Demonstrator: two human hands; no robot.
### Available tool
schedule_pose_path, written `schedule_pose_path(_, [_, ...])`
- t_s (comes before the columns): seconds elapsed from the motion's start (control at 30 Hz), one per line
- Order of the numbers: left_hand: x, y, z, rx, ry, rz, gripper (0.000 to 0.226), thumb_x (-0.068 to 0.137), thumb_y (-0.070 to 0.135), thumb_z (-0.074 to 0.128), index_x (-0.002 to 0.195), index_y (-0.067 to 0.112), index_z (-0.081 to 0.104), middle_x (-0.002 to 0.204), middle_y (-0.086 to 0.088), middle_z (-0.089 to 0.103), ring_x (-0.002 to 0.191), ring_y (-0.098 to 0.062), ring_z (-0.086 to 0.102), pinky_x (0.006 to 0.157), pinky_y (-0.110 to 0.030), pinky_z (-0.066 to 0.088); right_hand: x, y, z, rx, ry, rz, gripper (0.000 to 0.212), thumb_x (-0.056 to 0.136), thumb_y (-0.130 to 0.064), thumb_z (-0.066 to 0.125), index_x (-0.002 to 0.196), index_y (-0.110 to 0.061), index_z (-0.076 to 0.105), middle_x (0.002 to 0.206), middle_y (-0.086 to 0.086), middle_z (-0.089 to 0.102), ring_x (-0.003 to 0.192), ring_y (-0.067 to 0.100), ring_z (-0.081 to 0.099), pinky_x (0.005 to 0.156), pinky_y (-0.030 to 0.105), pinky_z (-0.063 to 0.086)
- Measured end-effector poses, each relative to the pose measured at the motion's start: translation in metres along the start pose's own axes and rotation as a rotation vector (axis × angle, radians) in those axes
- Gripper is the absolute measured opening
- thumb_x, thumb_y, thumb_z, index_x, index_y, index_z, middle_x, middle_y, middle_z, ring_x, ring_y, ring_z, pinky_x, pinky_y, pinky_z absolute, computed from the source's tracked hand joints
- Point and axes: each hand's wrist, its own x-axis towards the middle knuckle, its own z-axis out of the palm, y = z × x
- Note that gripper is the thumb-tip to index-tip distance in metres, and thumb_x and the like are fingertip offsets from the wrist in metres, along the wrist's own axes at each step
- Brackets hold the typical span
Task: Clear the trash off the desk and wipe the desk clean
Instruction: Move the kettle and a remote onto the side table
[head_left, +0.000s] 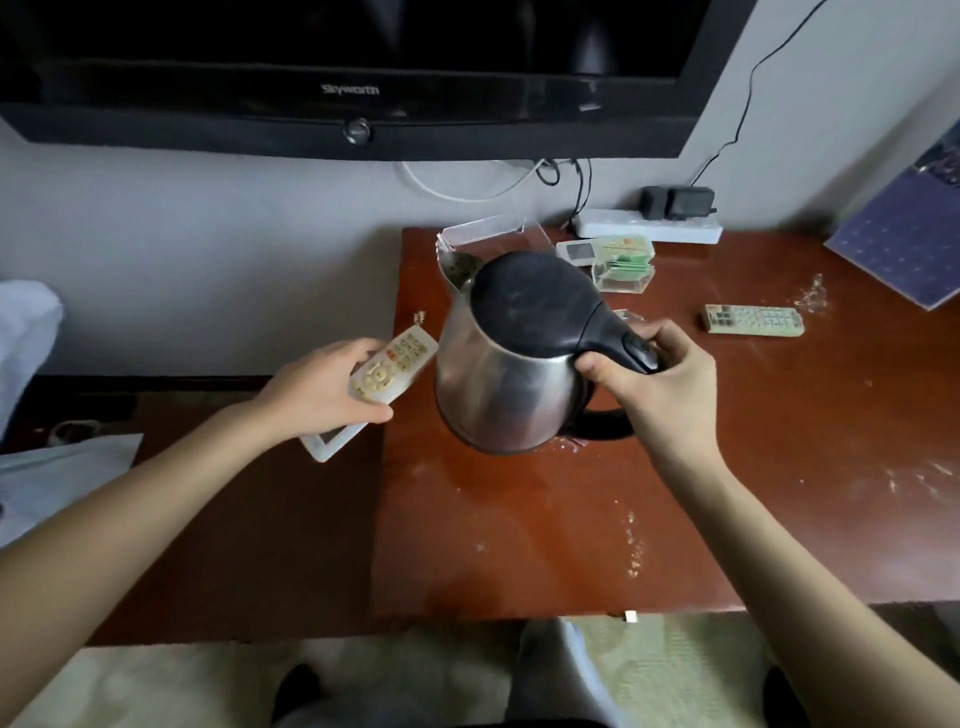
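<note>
Both hands are busy. The left hand (332, 387) has its fingers curled round a white remote (387, 371) with yellowish buttons, holding it at the left edge of the brown worktop (727, 493). The right hand (657, 379) grips the black handle of a shiny metal kettle (509, 374). The kettle sits between the two hands and leans over, with its spout pointing away from the person. Its black lid is shut, so what is inside cannot be seen.

Past the right hand stands a small clear box (623, 270) with green packets inside. An empty-looking clear plastic holder (493, 234) stands just behind the kettle. To the right of the right hand lies a second remote (753, 319).

Little pale crumbs (634, 545) lie on the worktop near the right arm, close to the front edge. More crumbs (810, 296) are far out to the right, past the second remote. White smears mark the worktop out to the right of the right arm.
</note>
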Motion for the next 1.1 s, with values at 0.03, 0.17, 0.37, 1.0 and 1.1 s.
schedule_pose_path(0.03, [-0.003,-0.016,-0.006,0.005,-0.001,0.016,0.072,0.061,0.047,0.076,0.125,0.041,0.044,0.117,0.018,0.056,0.100,-0.010,0.057,0.085,-0.043,0.050,-0.011,-0.003,0.017,0.001,0.016,0.001,0.025,0.053,-0.026,0.080,0.063,-0.029,0.057,0.062,-0.019,0.063,0.063,-0.002,0.057,0.062,0.016,0.045])
schedule_pose_path(0.17, [-0.020,-0.091,-0.031,0.052,-0.044,0.060,0.077,0.060,0.048,0.076,0.128,0.039,0.043,0.122,0.014,0.054,0.108,-0.012,0.054,0.089,-0.043,0.048,-0.058,-0.013,0.089,-0.013,0.108,0.037,0.023,0.054,-0.027,0.079,0.067,-0.026,0.060,0.063,-0.019,0.064,0.062,-0.002,0.058,0.063,0.018,0.045])
schedule_pose_path(0.37, [-0.064,-0.202,-0.049,0.071,-0.090,0.015,0.076,0.065,0.041,0.078,0.131,0.034,0.042,0.125,0.012,0.054,0.099,-0.012,0.053,0.086,-0.036,0.045,-0.123,-0.019,0.191,0.034,0.211,0.107,0.026,0.060,-0.022,0.082,0.066,-0.025,0.057,0.058,-0.018,0.061,0.057,-0.001,0.054,0.059,0.024,0.044])
schedule_pose_path(1.0, [0.029,-0.424,0.093,0.305,-0.311,0.159,0.082,0.067,0.040,0.079,0.136,0.030,0.036,0.134,0.007,0.049,0.111,-0.017,0.056,0.080,-0.034,0.048,-0.175,0.170,0.370,-0.100,0.195,0.225,0.029,0.069,-0.023,0.080,0.076,-0.028,0.053,0.072,-0.011,0.060,0.067,0.004,0.057,0.062,0.023,0.048])
schedule_pose_path(1.1, [0.042,-0.438,0.122,0.285,-0.301,0.100,0.085,0.067,0.042,0.077,0.137,0.026,0.032,0.134,0.000,0.047,0.114,-0.021,0.053,0.083,-0.037,0.047,-0.172,0.191,0.381,-0.113,0.259,0.229,0.028,0.073,-0.022,0.078,0.079,-0.028,0.051,0.075,-0.011,0.059,0.070,0.006,0.057,0.064,0.023,0.048])
